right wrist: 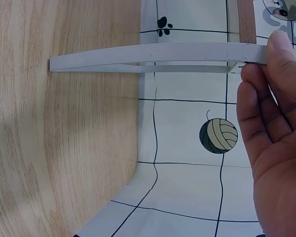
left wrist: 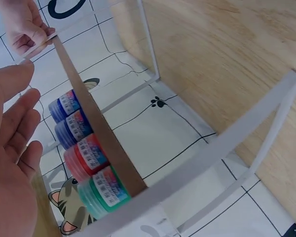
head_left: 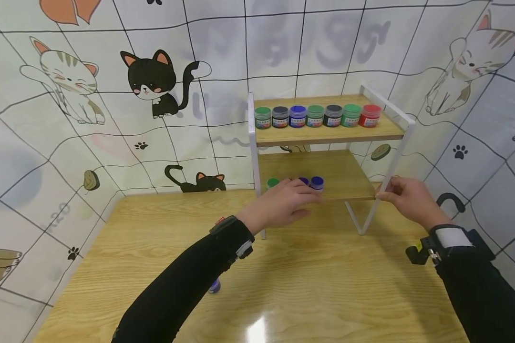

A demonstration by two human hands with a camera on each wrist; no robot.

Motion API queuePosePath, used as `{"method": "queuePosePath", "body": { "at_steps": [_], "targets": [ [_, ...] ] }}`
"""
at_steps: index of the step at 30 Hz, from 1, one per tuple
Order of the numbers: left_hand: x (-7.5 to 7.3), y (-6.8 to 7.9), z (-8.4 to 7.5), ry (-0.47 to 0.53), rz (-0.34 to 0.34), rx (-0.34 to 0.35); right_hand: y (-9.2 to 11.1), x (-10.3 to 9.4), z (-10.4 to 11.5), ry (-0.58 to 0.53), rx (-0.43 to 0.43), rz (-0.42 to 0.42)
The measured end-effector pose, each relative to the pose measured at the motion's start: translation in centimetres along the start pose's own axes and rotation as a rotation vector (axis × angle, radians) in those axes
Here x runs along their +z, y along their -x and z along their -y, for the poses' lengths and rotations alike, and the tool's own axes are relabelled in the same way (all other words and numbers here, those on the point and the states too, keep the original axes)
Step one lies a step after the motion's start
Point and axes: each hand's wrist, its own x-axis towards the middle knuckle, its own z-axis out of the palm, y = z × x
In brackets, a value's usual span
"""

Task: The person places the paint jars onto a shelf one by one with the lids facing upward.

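A two-tier rack with white metal sides and a wooden lower shelf (head_left: 343,171) stands against the wall. My left hand (head_left: 281,202) is in front of that shelf, with slightly bent fingers and nothing visible in its grasp. Behind it on the shelf are a green-lidded paint jar (head_left: 272,182) and two blue ones, one being the rightmost blue jar (head_left: 316,183). The left wrist view adds a red paint jar (left wrist: 86,158) between the green and the blue jars. My right hand (head_left: 412,197) pinches the rack's white side frame (right wrist: 187,51) beside the lower shelf's right end.
On the upper shelf (head_left: 326,138), a row of several paint jars stands, with a red jar (head_left: 370,116) at its right end. Another blue jar (head_left: 214,286) is on the wooden table (head_left: 326,286), partly behind my left forearm. Cat-print cloth (head_left: 223,95) covers the walls behind.
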Motion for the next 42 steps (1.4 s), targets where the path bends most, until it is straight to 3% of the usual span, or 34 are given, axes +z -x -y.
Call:
{"method": "queuePosePath", "body": {
  "at_steps": [7,15,19,29,42],
  "targets": [
    [0.8,1.4,-0.2,0.020,0.007,0.022,-0.1,0.1,-0.1,-0.001,0.020,0.012],
    [2.1,3.1,-1.0,0.081,0.090,0.061,-0.1,0.1,-0.1,-0.010,0.018,0.008],
    [2.8,4.1,-1.1,0.126,0.163,0.040,0.0,0.1,0.0,-0.011,0.016,0.007],
    [4.6,6.6,-0.1,0.224,0.273,-0.004,0.0,0.1,0.0,-0.011,0.004,-0.001],
    [4.8,9.9,1.2,0.221,0.434,-0.080,0.0,0.1,-0.1,-0.010,0.014,0.012]
  ]
}}
